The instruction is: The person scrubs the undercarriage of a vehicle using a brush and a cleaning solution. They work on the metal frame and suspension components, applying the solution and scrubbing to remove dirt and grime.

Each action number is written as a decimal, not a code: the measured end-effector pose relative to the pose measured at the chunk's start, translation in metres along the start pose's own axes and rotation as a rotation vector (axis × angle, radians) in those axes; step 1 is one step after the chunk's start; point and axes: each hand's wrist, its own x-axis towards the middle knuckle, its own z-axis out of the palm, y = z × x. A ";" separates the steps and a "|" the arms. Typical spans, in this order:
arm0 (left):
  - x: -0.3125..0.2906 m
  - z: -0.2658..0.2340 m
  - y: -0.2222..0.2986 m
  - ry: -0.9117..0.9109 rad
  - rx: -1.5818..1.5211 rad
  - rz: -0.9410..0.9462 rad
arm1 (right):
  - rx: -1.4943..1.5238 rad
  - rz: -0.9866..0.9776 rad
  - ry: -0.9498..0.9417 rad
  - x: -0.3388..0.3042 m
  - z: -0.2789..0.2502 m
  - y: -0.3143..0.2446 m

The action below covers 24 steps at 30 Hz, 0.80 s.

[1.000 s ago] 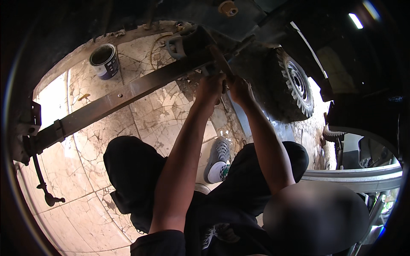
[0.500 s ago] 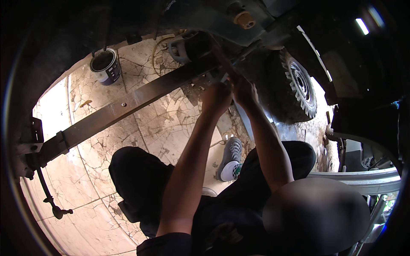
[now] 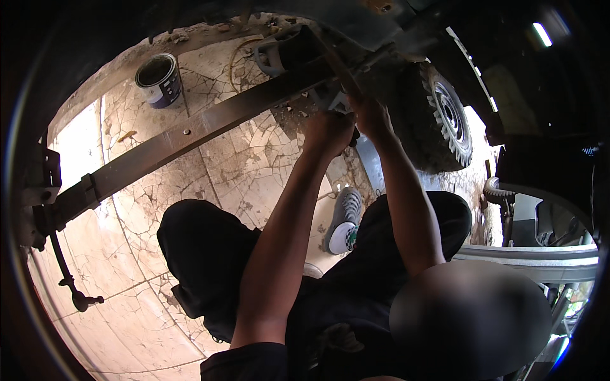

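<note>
Both hands are close together under a vehicle, just past the right end of a long metal beam (image 3: 210,124). My right hand (image 3: 373,119) is closed at the lower end of a long brown rod (image 3: 340,63), which slants up and away to the left. Beside it, my left hand (image 3: 328,134) is a closed fist. A small dark part (image 3: 353,137) shows at its right edge, but what lies inside the fist is hidden. Behind the hands is a pale metal piece (image 3: 340,101), partly covered.
A paint can (image 3: 166,94) stands on the cracked tile floor (image 3: 210,174) beyond the beam. A treaded tyre (image 3: 438,120) is close on the right. Dark vehicle bodywork hangs overhead. A jointed rod (image 3: 66,274) hangs at the beam's left end. My knees are bent below my arms.
The whole view has shifted, so the beam, can and tyre appear slightly higher. My hands stay together by the rod, both still closed.
</note>
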 end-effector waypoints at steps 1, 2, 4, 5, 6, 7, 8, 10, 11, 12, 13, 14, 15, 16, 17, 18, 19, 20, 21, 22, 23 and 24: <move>0.003 -0.001 -0.004 0.009 0.015 0.020 | 0.018 0.047 -0.016 -0.006 0.000 0.003; 0.002 -0.001 -0.001 -0.004 0.011 0.035 | 0.027 0.127 -0.031 -0.010 0.000 0.007; 0.000 -0.006 0.001 -0.022 0.006 0.062 | 0.002 0.182 -0.054 -0.002 0.000 0.010; -0.004 -0.003 0.006 -0.024 -0.044 0.020 | -0.036 0.173 -0.062 0.014 -0.002 0.013; -0.011 -0.004 0.013 -0.020 -0.088 -0.024 | -0.068 0.160 -0.069 0.029 -0.003 0.015; -0.013 -0.002 0.019 -0.024 -0.133 -0.061 | -0.098 0.081 0.013 0.038 0.002 0.025; -0.013 -0.005 0.015 -0.013 -0.141 -0.043 | -0.054 0.115 0.016 0.043 0.003 0.018; -0.011 -0.005 0.007 -0.003 -0.160 -0.001 | 0.027 0.193 0.023 0.048 0.003 0.010; -0.013 -0.007 0.005 -0.007 -0.138 0.000 | -0.001 0.150 0.078 0.047 0.017 0.019; -0.013 -0.002 0.008 -0.028 -0.127 0.010 | -0.047 0.121 0.138 0.042 0.035 0.048; -0.013 -0.006 0.006 -0.018 -0.109 0.005 | -0.020 0.116 0.148 0.037 0.041 0.045; -0.014 -0.007 0.004 -0.018 -0.124 -0.005 | 0.003 0.120 0.160 0.029 0.044 0.046; -0.017 -0.016 -0.002 0.003 -0.131 -0.023 | 0.094 0.160 0.126 0.000 0.034 0.021; -0.017 -0.018 0.000 -0.001 -0.145 -0.020 | 0.165 0.217 0.108 -0.027 0.018 0.009; -0.016 -0.021 0.000 0.000 -0.133 -0.022 | 0.123 0.211 0.068 -0.041 0.011 0.007; -0.015 -0.020 0.000 -0.012 -0.127 -0.023 | 0.138 0.256 0.053 -0.055 0.013 0.017; -0.013 -0.019 -0.001 -0.022 -0.120 -0.026 | 0.155 0.294 0.040 -0.065 0.015 0.026; -0.012 -0.017 0.002 -0.039 -0.133 -0.041 | 0.234 0.385 0.059 -0.078 0.030 0.045; -0.011 -0.022 0.003 -0.041 -0.143 -0.061 | 0.265 0.385 0.056 -0.089 0.039 0.046; -0.010 -0.022 0.004 -0.048 -0.152 -0.083 | 0.296 0.408 0.132 -0.100 0.058 0.048; -0.014 -0.025 0.006 -0.033 -0.185 -0.065 | 0.400 0.424 0.172 -0.107 0.056 0.028; -0.012 -0.025 0.005 -0.016 -0.193 -0.060 | 0.498 0.441 0.216 -0.112 0.046 0.012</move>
